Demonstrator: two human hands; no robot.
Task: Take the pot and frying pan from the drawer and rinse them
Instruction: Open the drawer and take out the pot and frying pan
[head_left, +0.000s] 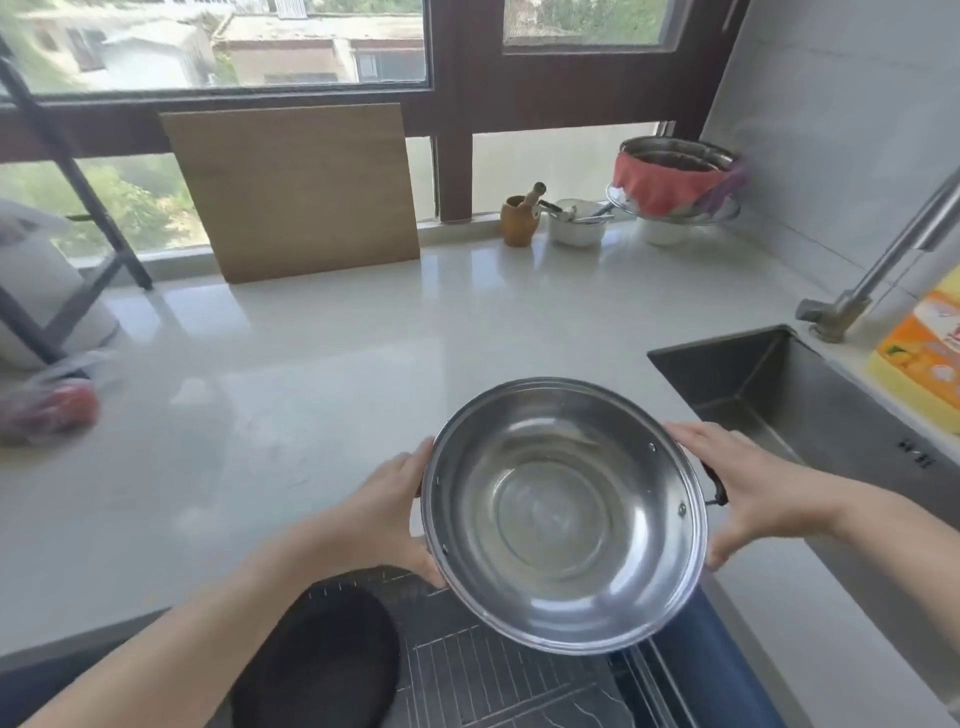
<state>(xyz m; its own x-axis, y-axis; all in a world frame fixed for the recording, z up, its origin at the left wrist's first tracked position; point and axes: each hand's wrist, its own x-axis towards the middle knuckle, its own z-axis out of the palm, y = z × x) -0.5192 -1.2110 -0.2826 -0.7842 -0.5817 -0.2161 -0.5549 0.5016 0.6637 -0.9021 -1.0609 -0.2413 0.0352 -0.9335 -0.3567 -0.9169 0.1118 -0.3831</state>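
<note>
Steel pot (563, 519) is up and out, held low centre of the frame above the open drawer (493, 670), left hand (387, 512) and right hand (748, 491) with fingers clamped on its side handles. The black frying pan (317, 660) lies in the drawer, lower left. The sink (769, 384) at right looks dry; I'd say rinsing hasn't begun.

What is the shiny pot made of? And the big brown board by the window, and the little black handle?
The pot looks like polished stainless steel: silvery, with mirror-like rings and reflections inside. The board leaning at the window looks like wood or bamboo, matte tan with faint grain. The handle by the right hand is dull black, probably plastic, though that is hard to tell.
</note>
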